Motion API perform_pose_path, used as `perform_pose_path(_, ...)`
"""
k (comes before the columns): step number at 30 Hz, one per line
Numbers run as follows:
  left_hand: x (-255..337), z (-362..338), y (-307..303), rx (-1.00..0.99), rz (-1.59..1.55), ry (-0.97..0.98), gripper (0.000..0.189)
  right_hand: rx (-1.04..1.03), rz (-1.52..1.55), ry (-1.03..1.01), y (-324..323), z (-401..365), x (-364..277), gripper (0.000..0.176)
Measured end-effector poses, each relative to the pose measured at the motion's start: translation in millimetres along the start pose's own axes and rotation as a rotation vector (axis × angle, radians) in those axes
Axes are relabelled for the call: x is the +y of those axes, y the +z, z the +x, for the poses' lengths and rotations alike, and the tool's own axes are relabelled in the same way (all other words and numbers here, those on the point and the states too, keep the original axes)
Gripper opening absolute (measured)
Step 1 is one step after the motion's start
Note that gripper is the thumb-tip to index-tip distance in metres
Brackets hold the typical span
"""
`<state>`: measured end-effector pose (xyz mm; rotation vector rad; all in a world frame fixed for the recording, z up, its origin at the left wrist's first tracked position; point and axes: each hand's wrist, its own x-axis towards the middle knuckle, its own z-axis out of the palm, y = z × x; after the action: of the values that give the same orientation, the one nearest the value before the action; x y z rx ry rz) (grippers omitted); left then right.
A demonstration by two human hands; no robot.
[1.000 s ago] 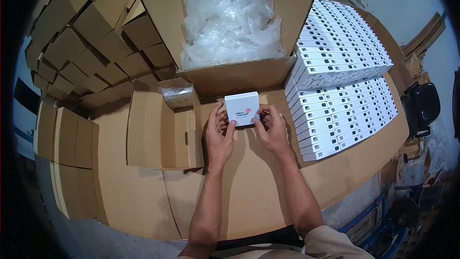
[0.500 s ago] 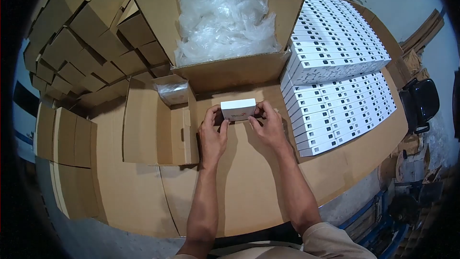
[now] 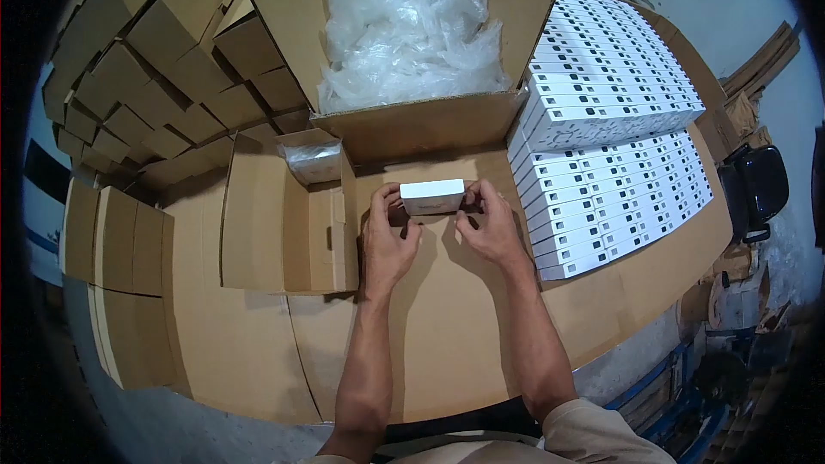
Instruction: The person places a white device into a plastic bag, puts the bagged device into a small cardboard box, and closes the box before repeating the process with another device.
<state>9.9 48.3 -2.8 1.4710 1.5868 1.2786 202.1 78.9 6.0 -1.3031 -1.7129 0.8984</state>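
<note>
A small white box (image 3: 432, 198) with faint print on its near face is held between my two hands, over the cardboard-covered table. My left hand (image 3: 388, 241) has its fingers curled at the box's left end, its thumb below and apart from the near face. My right hand (image 3: 491, 228) grips the right end with its fingers, and its thumb likewise stands off the face. To the left of my left hand stands an open cardboard carton (image 3: 296, 249) with a clear plastic bag (image 3: 314, 161) inside at its far end.
A large open carton (image 3: 421, 125) full of clear plastic bags (image 3: 412, 39) stands behind my hands. Rows of white boxes (image 3: 614, 198) are stacked on the right. Many brown cartons (image 3: 163, 60) are piled at the far left, with a few more (image 3: 129, 245) at the left edge.
Both thumbs have come off the near face of the white box and moved down toward me. The box has barely moved. The whole view has shifted slightly.
</note>
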Motion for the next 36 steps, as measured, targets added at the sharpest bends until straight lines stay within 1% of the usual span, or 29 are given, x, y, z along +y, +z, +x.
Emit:
perform_pose_path(3,7.9,-3.0,5.8,0.087,0.017,0.065,0.069,0.084,0.179,-0.161,5.2,1.9,15.0,0.03)
perform_pose_path(5,10.6,-5.0,8.5,0.167,0.063,0.102,0.074,0.081,0.235,-0.108,6.7,2.4,21.7,0.031)
perform_pose_path(8,28.7,-9.0,7.6,0.317,0.123,0.258,0.063,0.089,0.25,-0.048,7.3,3.8,23.8,0.031)
perform_pose_path(11,45.4,-4.9,9.1,0.317,0.179,0.398,0.05,0.103,0.26,-0.043,7.9,4.0,23.2,0.031)
perform_pose_path(12,61.4,3.5,14.0,0.366,0.129,0.425,0.032,0.106,0.267,-0.047,7.7,3.3,22.8,0.031)
perform_pose_path(15,91.1,44.6,18.0,0.371,0.152,0.498,0.022,0.078,0.242,-0.016,3.8,1.9,13.3,0.032)
perform_pose_path(16,106.7,60.8,19.6,0.36,0.136,0.482,0.015,0.077,0.155,0.002,-0.1,1.0,6.0,0.031)
perform_pose_path(19,125.4,123.5,25.7,0.165,0.063,0.37,0.021,0.092,0.152,0.014,3.1,1.8,15.6,0.028)
perform_pose_path(22,130.9,197.3,35.5,-0.063,0.152,0.398,0.031,0.101,0.258,0.014,5.8,1.5,20.3,0.028)
perform_pose_path(23,122.3,216.8,39.8,-0.114,0.25,0.571,0.036,0.106,0.293,0.005,7.5,1.5,25.0,0.028)
perform_pose_path(25,101.0,252.7,47.6,-0.213,0.454,0.912,0.047,0.101,0.268,0.009,7.8,2.3,29.0,0.027)
perform_pose_path(26,96.2,259.6,48.9,-0.356,0.582,0.843,0.064,0.099,0.252,0.01,7.4,2.4,27.1,0.028)
perform_pose_path(29,82.2,271.7,50.9,-0.494,0.592,0.489,0.071,0.093,0.265,0.017,4.9,1.8,22.1,0.029)
perform_pose_path(30,79.3,266.6,54.5,-0.215,0.413,0.728,0.067,0.088,0.266,0.025,4.4,2.2,21.3,0.029)
perform_pose_path(31,77.7,265.1,56.8,-0.128,0.448,0.738,0.065,0.081,0.269,0.037,4.7,1.4,19.9,0.028)
perform_pose_path(33,106.6,244.1,49.3,0.05,0.517,0.746,0.06,0.075,0.27,0.04,2.9,1.0,14.9,0.028)
perform_pose_path(36,107.3,249.4,45.4,0.04,0.36,0.662,0.045,0.077,0.238,0.043,5.1,1.5,19.3,0.026)
